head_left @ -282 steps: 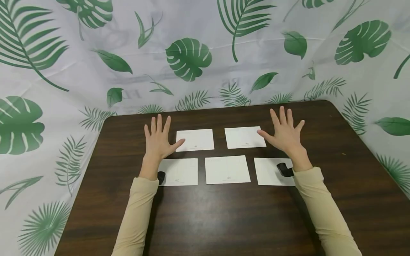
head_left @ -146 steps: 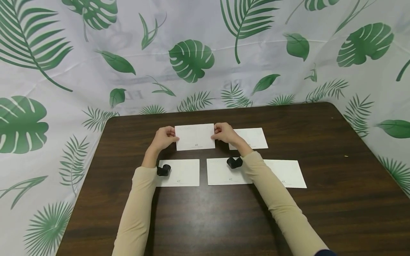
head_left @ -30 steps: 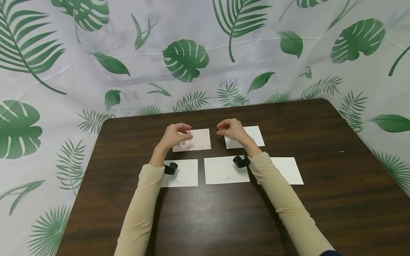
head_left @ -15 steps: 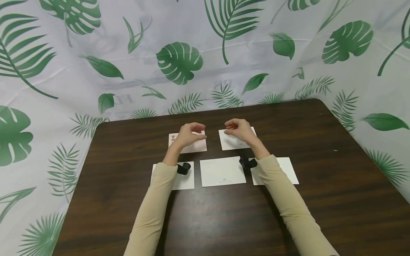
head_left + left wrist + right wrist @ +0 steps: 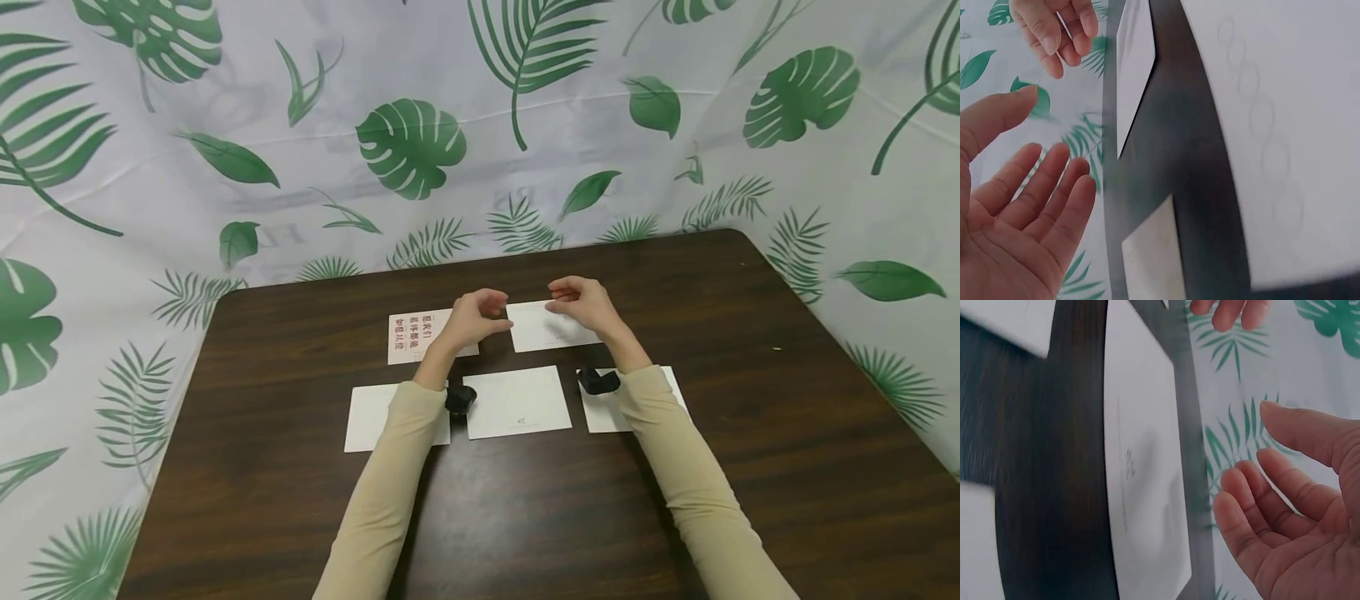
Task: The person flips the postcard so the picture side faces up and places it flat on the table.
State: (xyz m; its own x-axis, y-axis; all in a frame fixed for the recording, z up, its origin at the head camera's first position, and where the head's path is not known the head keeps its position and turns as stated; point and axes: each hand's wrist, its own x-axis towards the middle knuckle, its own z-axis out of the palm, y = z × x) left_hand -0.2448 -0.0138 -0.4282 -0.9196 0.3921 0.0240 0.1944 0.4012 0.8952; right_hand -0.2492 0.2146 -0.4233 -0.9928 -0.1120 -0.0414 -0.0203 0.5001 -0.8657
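Note:
At the back left of the table in the head view lies a postcard [image 5: 411, 340] with reddish-brown characters facing up; the left wrist hides part of it. Beside it, a white postcard [image 5: 531, 329] with a small mark lies flat. My left hand [image 5: 474, 321] hovers near the gap between these two, fingers loosely bent, nothing held. Over the white card's right part is my right hand [image 5: 588, 305], also holding nothing. The right wrist view has this right hand [image 5: 1291, 506] with thumb and fingers apart; the left hand [image 5: 1029, 212] looks alike in the left wrist view.
Three more white postcards form a front row: a left one [image 5: 367, 417], a middle one [image 5: 517, 404] and a right one [image 5: 600, 412], partly under the forearms. All lie on a dark wooden table [image 5: 262, 417]. A leaf-patterned cloth [image 5: 315, 150] hangs behind.
Earlier both hands held the back left card, blank side showing; it now lies with its printed side up. Both hands have since moved right, towards the back right card.

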